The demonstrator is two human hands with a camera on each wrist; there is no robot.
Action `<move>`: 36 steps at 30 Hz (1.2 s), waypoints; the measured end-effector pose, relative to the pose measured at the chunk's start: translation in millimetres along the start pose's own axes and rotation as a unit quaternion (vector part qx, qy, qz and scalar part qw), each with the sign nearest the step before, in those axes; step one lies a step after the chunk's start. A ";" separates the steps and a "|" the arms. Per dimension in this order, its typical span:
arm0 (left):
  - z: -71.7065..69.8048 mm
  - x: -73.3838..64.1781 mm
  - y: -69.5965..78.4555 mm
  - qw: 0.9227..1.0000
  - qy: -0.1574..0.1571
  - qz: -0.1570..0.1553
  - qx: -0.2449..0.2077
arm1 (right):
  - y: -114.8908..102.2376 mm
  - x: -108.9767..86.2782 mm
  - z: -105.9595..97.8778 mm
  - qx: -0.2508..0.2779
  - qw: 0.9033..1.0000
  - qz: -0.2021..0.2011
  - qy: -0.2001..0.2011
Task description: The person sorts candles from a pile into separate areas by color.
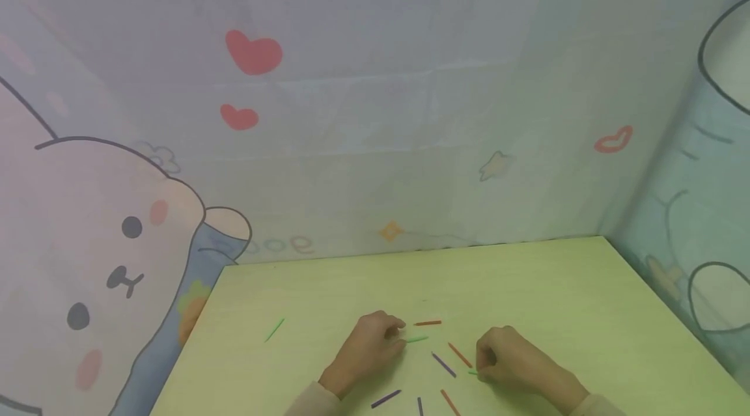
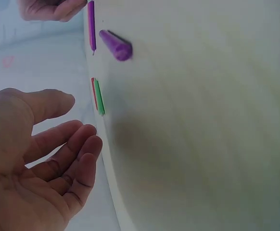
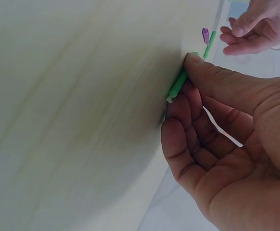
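Note:
My right hand (image 1: 515, 360) is low over the table, right of the scattered crayons. Between its thumb and fingertips it pinches a slim green crayon (image 3: 177, 84), whose pale tip shows in the right wrist view. My left hand (image 1: 368, 347) hovers with thumb and fingers apart and loosely bent, holding nothing. Just beyond its fingertips in the head view lies another green crayon (image 1: 418, 339). An orange-red crayon (image 1: 428, 323) lies behind that one. Between the hands are a purple crayon (image 1: 443, 364) and a second orange-red crayon (image 1: 459, 355).
Closer to me lie a purple crayon (image 1: 385, 398), another purple crayon (image 1: 420, 407) and an orange-red crayon (image 1: 450, 403). Far left lies a lone green crayon (image 1: 274, 330). The pale yellow table (image 1: 527, 286) meets a printed cloth backdrop (image 1: 363, 116) behind.

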State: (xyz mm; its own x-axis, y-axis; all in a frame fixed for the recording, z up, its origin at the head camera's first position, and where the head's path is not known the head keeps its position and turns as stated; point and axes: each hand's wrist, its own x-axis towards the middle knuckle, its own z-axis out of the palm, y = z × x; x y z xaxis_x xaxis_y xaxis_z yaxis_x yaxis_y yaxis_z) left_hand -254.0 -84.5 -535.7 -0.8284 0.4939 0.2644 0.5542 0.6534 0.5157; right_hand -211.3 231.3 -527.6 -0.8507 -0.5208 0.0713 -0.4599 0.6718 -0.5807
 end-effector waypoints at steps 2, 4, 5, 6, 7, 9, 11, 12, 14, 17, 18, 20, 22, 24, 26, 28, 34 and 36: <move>3.2 0.5 2.4 1.000 -0.007 0.009 0.012 | 0.1 0.2 0.3 0.002 1.000 -0.002 0.001; 4.5 0.8 4.9 1.000 -0.016 0.008 0.014 | 0.5 0.3 0.7 0.003 1.000 -0.007 0.003; 4.9 1.0 6.0 1.000 -0.022 0.007 0.014 | 0.7 0.3 0.9 0.004 1.000 -0.009 0.005; 5.3 0.9 6.8 1.000 -0.028 0.003 0.013 | 1.0 0.4 1.3 0.003 1.000 -0.012 0.005; 5.8 0.9 7.2 0.999 -0.034 -0.002 0.014 | 1.4 0.4 1.5 0.004 1.000 -0.013 0.006; 6.7 0.8 8.0 0.999 -0.040 -0.012 0.014 | 2.3 0.5 2.2 0.005 1.000 -0.012 0.005; 7.5 0.9 8.5 0.999 -0.042 -0.018 0.019 | 3.0 0.7 2.7 0.008 1.000 -0.011 0.004; 8.2 0.9 8.4 0.999 -0.041 -0.020 0.021 | 3.2 0.7 3.0 0.010 1.000 -0.011 0.003; 9.5 2.2 8.4 0.999 -0.038 -0.016 0.020 | 3.3 0.4 3.0 0.014 1.000 -0.011 0.004; 11.2 5.2 8.2 0.999 -0.034 0.001 0.012 | 2.9 -0.1 2.6 0.016 1.000 -0.010 0.005; 11.8 6.4 7.9 0.999 -0.032 0.007 0.010 | 2.8 -0.2 2.4 0.016 1.000 -0.009 0.005; 11.7 8.1 8.1 0.999 -0.033 0.010 0.007 | 2.4 -0.3 1.9 0.014 1.000 -0.006 0.005; 10.8 8.7 8.8 0.999 -0.034 0.007 0.009 | 1.9 -0.1 1.6 0.013 1.000 -0.003 0.004; 9.7 8.2 9.8 0.999 -0.034 0.004 0.006 | 0.8 0.1 1.4 0.013 1.000 -0.003 0.004; 8.6 7.1 10.7 0.999 -0.032 0.003 0.004 | 0.5 0.0 1.8 0.012 1.000 -0.006 0.006; 7.7 5.9 11.7 1.000 -0.030 0.003 0.001 | 0.2 -0.4 2.4 0.010 1.000 -0.008 0.008; 5.9 3.9 14.3 0.999 -0.034 -0.005 -0.010 | -1.2 -1.5 2.6 0.001 1.000 -0.018 0.011; 5.8 3.0 14.7 0.999 -0.034 -0.007 -0.014 | -1.5 -1.5 2.5 -0.003 1.000 -0.022 0.011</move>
State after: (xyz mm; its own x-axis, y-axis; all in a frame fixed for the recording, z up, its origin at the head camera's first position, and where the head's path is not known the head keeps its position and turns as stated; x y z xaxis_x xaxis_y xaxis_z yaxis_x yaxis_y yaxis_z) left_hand -247.8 -70.1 -532.1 -0.8276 0.5234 0.2028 0.5400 0.6441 0.5418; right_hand -208.7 229.8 -528.9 -0.8353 -0.5376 0.1147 -0.4981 0.6519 -0.5717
